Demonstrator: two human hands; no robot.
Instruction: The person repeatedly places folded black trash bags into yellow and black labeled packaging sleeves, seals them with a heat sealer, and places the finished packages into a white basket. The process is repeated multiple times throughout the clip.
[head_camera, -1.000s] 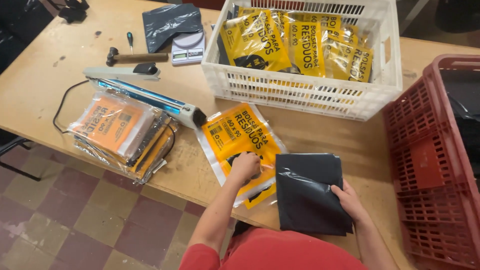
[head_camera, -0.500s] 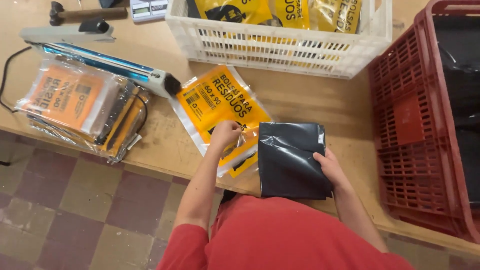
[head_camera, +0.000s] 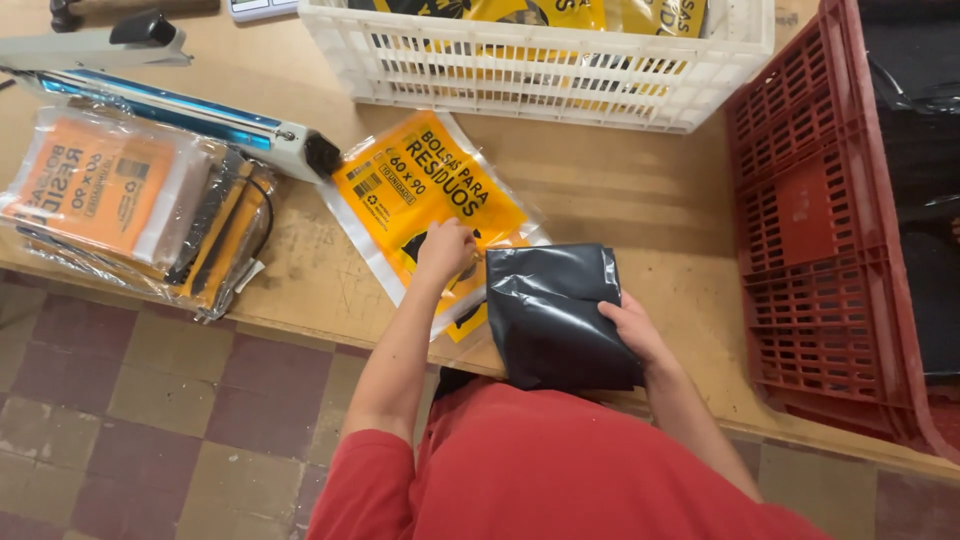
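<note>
A clear plastic pouch with a yellow printed label (head_camera: 425, 195) lies flat on the wooden table near its front edge. My left hand (head_camera: 445, 250) presses down on the pouch's lower right end, at its opening. A folded stack of black plastic bags (head_camera: 555, 310) lies just right of the pouch, its left edge against the opening. My right hand (head_camera: 630, 328) grips the stack's right side, fingers on top.
A white slatted crate (head_camera: 540, 75) with several yellow pouches stands behind. A red crate (head_camera: 815, 230) holding black bags sits at the right. A heat sealer bar (head_camera: 175, 100) and a pile of orange-labelled pouches (head_camera: 120, 200) lie at the left. The table edge (head_camera: 300, 335) borders a tiled floor.
The view has shifted closer and lower over the table. Both hands have kept their hold while the black stack has slid left towards the pouch's opening.
</note>
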